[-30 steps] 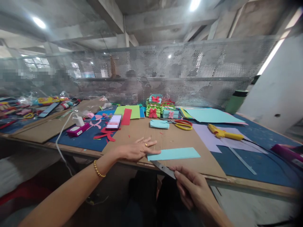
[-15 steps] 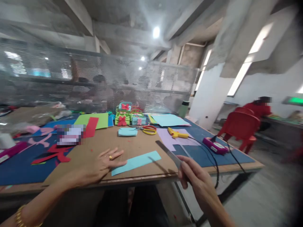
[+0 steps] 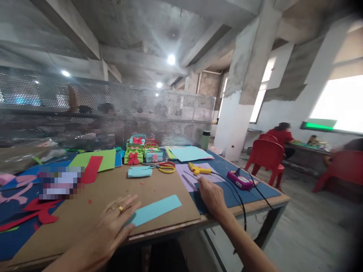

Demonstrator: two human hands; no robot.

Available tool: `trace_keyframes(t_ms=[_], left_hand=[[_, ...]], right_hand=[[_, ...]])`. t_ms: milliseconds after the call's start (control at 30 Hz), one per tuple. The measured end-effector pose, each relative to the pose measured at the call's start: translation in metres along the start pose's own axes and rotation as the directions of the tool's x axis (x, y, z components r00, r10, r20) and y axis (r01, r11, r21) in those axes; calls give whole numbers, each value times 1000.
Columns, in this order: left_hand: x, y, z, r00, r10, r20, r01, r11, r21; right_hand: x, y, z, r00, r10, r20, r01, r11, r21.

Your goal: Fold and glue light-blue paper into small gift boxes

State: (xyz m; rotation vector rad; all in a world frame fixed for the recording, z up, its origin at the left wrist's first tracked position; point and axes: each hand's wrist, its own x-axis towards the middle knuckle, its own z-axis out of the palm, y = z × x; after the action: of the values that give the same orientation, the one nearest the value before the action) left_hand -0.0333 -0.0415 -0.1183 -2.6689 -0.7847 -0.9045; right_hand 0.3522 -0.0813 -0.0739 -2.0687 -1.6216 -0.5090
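Observation:
My left hand (image 3: 120,215) lies with fingers spread over the left end of a light blue paper strip (image 3: 160,209), on a sheet of brown cardboard (image 3: 107,192). My right hand (image 3: 211,194) is closed round a thin metal ruler (image 3: 189,174), seen nearly edge-on above lilac paper (image 3: 184,184). Just beyond that hand lies a yellow glue gun (image 3: 200,169) with a black cord. A folded light blue paper piece (image 3: 140,172) and red-and-yellow-handled scissors (image 3: 167,167) are farther back on the cardboard.
Small paper boxes with bows (image 3: 134,156) stand at the back, beside stacked coloured sheets (image 3: 190,153) and a green bottle (image 3: 205,140). A purple power strip (image 3: 239,180) sits at right. Red paper scraps (image 3: 42,211) lie left. A person in red (image 3: 280,136) sits beyond red chairs (image 3: 266,156).
My right hand has moved forward with the ruler, from the table's front edge to over the lilac paper. My left hand remains on the strip. The view has turned right.

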Motion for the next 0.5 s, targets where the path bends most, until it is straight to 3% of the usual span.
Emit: trace_keyframes(t_ms=[100, 233, 500], left_hand=[[7, 14, 7, 999, -10, 34, 10, 1000, 13], [10, 15, 18, 994, -77, 77, 79, 997, -21], [24, 20, 11, 989, -116, 96, 119, 992, -35]], right_hand=[[7, -5, 3, 996, -75, 38, 79, 990, -116], [14, -11, 2, 985, -148, 85, 162, 969, -187], [42, -29, -1, 978, -210, 11, 210, 973, -96]])
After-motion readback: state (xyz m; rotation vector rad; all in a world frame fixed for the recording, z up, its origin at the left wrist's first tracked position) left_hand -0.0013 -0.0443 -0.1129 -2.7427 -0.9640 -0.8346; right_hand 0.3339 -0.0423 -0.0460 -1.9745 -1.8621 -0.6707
